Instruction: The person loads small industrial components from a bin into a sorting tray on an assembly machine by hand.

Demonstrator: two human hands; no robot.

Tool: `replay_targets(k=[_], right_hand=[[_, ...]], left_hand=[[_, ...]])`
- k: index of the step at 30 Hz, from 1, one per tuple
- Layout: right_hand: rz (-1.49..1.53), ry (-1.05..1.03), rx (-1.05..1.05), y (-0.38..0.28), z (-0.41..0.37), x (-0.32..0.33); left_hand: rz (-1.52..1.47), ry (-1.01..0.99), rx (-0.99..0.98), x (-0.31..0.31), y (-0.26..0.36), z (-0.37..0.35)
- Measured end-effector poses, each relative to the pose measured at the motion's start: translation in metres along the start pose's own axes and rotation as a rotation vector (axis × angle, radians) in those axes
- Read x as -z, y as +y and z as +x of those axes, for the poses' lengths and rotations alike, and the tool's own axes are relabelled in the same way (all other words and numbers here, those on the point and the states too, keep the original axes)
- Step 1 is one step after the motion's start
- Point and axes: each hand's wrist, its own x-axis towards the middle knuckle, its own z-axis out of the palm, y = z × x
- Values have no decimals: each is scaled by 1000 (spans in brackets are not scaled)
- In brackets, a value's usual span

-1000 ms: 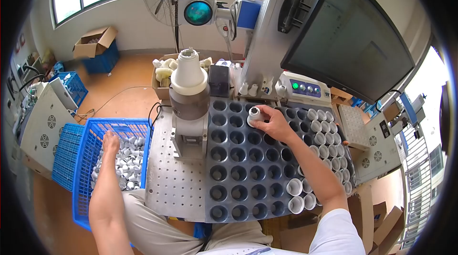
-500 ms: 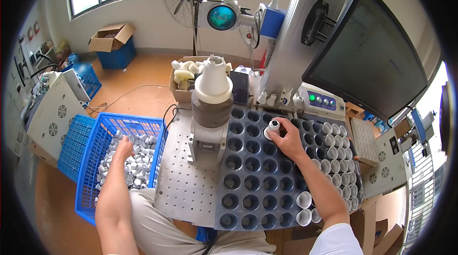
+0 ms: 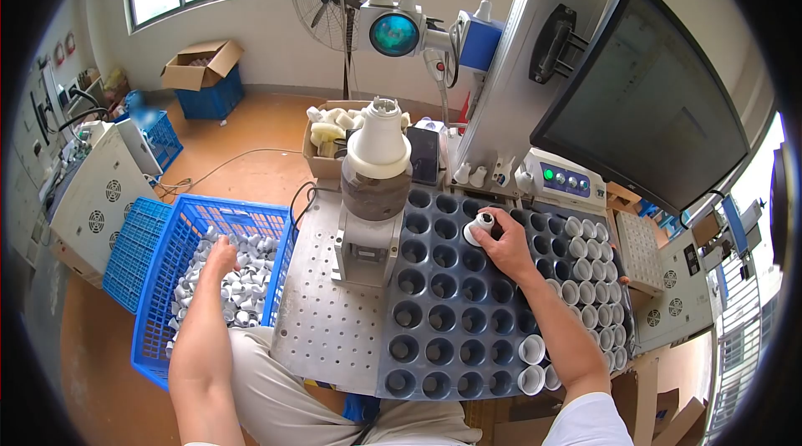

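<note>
My right hand [image 3: 506, 247] has its fingers closed round a small white cone-shaped part [image 3: 478, 229] above the dark tray of round holes [image 3: 458, 301]. White cups [image 3: 589, 269] fill many holes on the tray's right side. Over the blue basket [image 3: 150, 296] at left, my left hand [image 3: 221, 257] reaches down to a heap of small white and grey parts [image 3: 244, 289]. Its fingertips are too hidden to show whether it holds one. Left of the tray, a large white cone [image 3: 380, 137] stands on a metal fixture [image 3: 361, 247].
A perforated metal plate [image 3: 326, 321] lies between basket and tray. The monitor [image 3: 643, 95] and metal column [image 3: 510, 53] rise at right, near a control box [image 3: 566, 181] with green lights. Behind the fixture sits a carton of pale pieces [image 3: 322, 158]. A lens unit [image 3: 393, 33] hangs above.
The whole view has shifted slightly. My left hand has moved a little within the basket area, while my right hand stays at the same place on the tray with the white part.
</note>
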Motion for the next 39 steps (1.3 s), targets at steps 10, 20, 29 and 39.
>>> replay_targets(k=[10, 20, 29, 39], right_hand=[[3, -11, 4, -3, 0, 1], [30, -27, -59, -7, 0, 2], [21, -37, -70, -10, 0, 3], [-4, -39, -4, -6, 0, 2]], left_hand=[[-45, -7, -7, 0, 2, -1], [-35, -28, 28, 4, 14, -12], [-12, -31, -31, 2, 6, -1], [9, 405, -577, -19, 60, 25]])
